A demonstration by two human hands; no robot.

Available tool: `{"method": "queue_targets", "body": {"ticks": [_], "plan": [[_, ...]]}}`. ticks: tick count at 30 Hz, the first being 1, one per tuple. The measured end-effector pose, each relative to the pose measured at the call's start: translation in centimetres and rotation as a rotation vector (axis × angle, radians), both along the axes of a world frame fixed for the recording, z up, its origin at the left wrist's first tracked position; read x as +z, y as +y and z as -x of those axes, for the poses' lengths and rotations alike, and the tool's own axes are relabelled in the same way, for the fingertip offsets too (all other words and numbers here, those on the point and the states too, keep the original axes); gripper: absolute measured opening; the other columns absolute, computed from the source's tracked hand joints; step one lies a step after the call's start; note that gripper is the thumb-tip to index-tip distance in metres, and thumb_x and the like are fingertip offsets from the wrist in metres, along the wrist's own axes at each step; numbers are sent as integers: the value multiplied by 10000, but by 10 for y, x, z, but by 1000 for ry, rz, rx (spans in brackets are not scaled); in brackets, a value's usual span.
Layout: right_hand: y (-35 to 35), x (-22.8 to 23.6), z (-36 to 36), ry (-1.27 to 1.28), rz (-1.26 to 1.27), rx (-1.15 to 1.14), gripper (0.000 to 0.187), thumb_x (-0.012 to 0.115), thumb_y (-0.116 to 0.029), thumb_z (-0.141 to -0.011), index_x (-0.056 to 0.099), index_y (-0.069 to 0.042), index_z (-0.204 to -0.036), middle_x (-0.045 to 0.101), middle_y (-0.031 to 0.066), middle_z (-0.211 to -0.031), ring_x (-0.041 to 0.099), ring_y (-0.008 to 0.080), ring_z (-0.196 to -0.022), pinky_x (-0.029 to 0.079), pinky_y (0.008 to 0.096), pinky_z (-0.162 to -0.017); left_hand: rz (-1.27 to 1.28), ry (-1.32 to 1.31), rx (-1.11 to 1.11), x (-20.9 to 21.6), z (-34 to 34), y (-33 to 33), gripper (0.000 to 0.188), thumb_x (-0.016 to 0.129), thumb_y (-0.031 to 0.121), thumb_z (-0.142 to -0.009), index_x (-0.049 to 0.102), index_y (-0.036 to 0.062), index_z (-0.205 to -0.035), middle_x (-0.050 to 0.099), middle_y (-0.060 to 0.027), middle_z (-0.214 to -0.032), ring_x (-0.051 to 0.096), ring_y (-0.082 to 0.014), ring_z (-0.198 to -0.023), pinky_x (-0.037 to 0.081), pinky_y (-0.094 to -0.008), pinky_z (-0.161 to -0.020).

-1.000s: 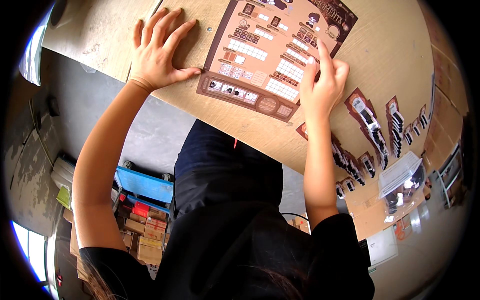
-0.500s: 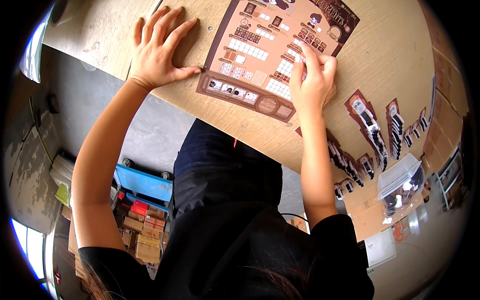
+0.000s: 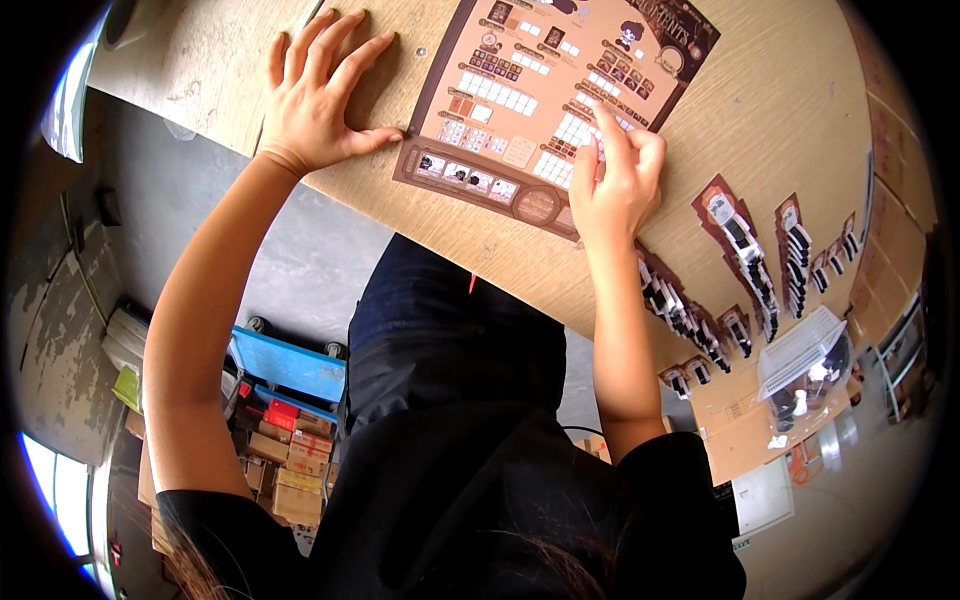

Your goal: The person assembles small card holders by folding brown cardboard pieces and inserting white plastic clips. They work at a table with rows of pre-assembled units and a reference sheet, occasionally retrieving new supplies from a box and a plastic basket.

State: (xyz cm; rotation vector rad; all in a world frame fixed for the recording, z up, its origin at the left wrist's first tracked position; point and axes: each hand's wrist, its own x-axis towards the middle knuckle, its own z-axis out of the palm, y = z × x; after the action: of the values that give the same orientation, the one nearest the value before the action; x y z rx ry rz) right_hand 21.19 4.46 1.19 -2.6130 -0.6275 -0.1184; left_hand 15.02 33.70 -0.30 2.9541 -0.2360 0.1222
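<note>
A brown printed sheet (image 3: 520,150) with rows of small white boxes and cartoon figures lies tilted on the wooden table (image 3: 770,120). My left hand (image 3: 318,110) rests flat on the tabletop to its left, fingers spread, with the thumb tip at the sheet's edge. Over the right part of the sheet is my right hand (image 3: 622,190). Its index finger stretches out to the printed boxes, the thumb stands apart, and the other fingers are curled. I see nothing held in it. The hand covers the sheet's lower right corner area.
Several overlapping rows of brown cards (image 3: 740,245) lie right of my right forearm. Beyond them are a white plastic basket (image 3: 800,350) and a clear bag (image 3: 825,385) on cardboard. A blue cart (image 3: 290,362) and stacked cartons (image 3: 300,465) stand on the floor at the left.
My right hand has slid slightly down and left over the sheet, and its index finger and thumb are further apart. My left hand has stayed in place.
</note>
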Motion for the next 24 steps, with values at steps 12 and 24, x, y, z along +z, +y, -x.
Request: {"method": "queue_targets", "body": {"ticks": [12, 24], "plan": [[-6, 2, 23, -4, -77, 43, 291, 600, -50, -741, 661, -96, -1022, 416, 32, -794, 453, 121, -605, 412, 240, -496, 14, -10, -7, 1, 0, 0, 845, 417, 796, -646, 405, 262, -1300, 339, -90, -1364, 238, -282, -1305, 58, -523, -1064], [3, -14, 58, 18, -86, -6, 263, 580, -21, -734, 640, -42, -990, 455, 47, -767, 478, 140, -533, 411, 250, -428, 13, -11, -5, 3, 0, 0, 830, 430, 780, -654, 414, 253, -1295, 341, -87, -1364, 243, -282, -1302, 59, -522, -1062]]}}
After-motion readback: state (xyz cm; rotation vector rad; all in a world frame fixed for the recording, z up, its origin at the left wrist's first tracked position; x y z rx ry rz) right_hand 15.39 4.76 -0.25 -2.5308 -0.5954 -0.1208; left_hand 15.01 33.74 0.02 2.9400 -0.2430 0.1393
